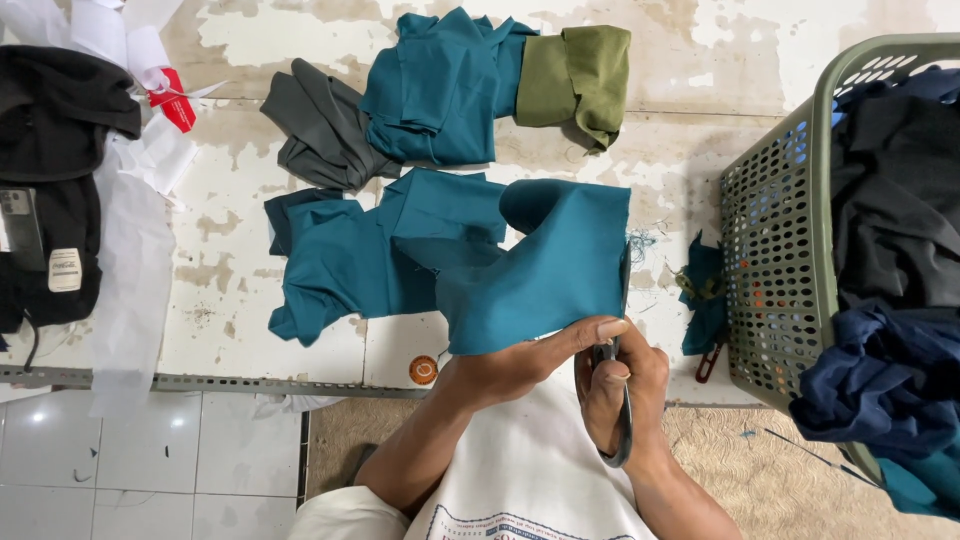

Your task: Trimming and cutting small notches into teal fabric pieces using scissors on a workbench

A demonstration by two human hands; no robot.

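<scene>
My left hand pinches the lower edge of a teal fabric piece, holding it up in front of me. My right hand grips dark scissors, whose blades run up along the right edge of that piece. Just beyond it, on the worn floor, lie more teal pieces.
Farther off lie a folded teal stack, an olive piece and a grey piece. At my right stands an olive perforated basket of dark clothes. Black garments and white paper sit left. Small teal scraps rest beside the basket.
</scene>
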